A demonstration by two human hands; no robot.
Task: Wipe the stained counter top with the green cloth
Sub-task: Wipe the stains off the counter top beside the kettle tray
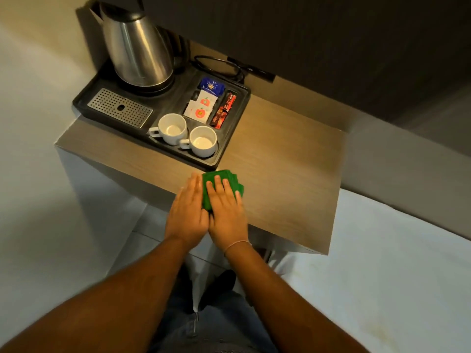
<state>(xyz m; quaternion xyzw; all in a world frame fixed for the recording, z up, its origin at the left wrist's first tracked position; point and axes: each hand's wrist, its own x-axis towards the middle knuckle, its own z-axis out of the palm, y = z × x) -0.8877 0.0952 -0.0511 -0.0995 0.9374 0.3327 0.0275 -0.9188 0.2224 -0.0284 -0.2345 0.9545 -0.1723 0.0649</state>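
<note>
A black plastic tray (229, 138) sits on the far left part of the wood-grain bench (288, 159). In the tray, a steel electric kettle (135, 47) stands at the back left, with a perforated metal drip grid (119, 107) in front of it. Two white ceramic cups (188, 135) stand side by side at the tray's near edge. Behind them lie paper sachets (201, 107), with red-and-black stick packets (224, 109) to their right. A folded green cloth (229, 178) lies on the bench just before the tray's near right corner, both hands flat on it, the left hand (187, 212) beside the right hand (226, 212).

Green cloth (222, 180) (folded), near edge of wooden counter top (285, 159)
</note>
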